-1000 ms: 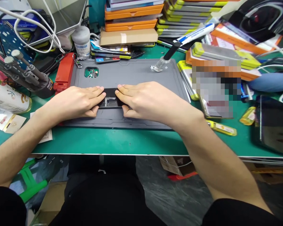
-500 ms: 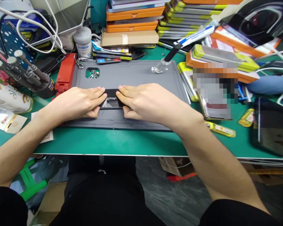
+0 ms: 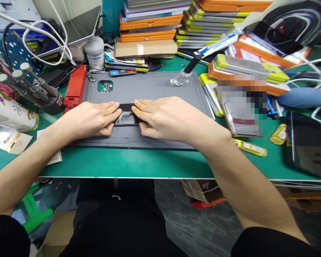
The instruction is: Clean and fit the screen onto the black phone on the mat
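A black, glossy smartphone [image 3: 127, 116] lies sideways on the grey work mat [image 3: 149, 87], its screen side up and reflecting light. My left hand [image 3: 96, 117] grips its left end, fingers flat on the glass and thumb at the near edge. Over the right end, my right hand [image 3: 160, 117] holds it the same way. Both ends of the phone are hidden under my hands. Behind them, a small glass bottle [image 3: 182, 77] with a black cap stands tilted in view on the mat. Tiny screws [image 3: 105, 86] lie in the mat's cut-out at the upper left.
Left stand a red case [image 3: 75, 84] and a screwdriver holder [image 3: 52, 101]. A white jar [image 3: 95, 53] and stacked orange boxes [image 3: 149, 24] are behind the mat. To the right lie a yellow cutter [image 3: 251, 147], a dark phone [image 3: 307, 142] and piled boxes [image 3: 251, 67].
The camera view has shifted slightly. Both hands keep the same hold on the phone, and the reflection on its glass has changed.
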Motion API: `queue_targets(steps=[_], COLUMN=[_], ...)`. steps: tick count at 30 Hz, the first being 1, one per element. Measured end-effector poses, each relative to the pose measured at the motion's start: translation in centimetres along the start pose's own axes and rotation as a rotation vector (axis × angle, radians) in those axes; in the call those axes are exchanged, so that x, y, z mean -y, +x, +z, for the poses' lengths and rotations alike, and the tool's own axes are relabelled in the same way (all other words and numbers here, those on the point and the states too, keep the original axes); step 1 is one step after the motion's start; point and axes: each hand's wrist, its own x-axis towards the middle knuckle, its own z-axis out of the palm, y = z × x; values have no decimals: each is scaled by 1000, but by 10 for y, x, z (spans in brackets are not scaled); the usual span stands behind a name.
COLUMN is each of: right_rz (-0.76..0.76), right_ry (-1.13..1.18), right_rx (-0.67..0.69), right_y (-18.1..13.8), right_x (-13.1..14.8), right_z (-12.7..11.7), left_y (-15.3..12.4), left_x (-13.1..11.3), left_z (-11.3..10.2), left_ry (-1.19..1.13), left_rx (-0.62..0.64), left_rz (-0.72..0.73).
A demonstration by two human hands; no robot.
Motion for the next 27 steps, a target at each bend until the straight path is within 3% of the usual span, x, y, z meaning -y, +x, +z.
queue_targets(steps=[27], right_rz=[21], right_ry=[21], right_rx=[-8], right_y=[0], right_x=[-3], right_z=[0], left_y=[0], left_x=[2], left_z=[0], left_ry=[-75], left_rx=[-39], left_rz=[-14])
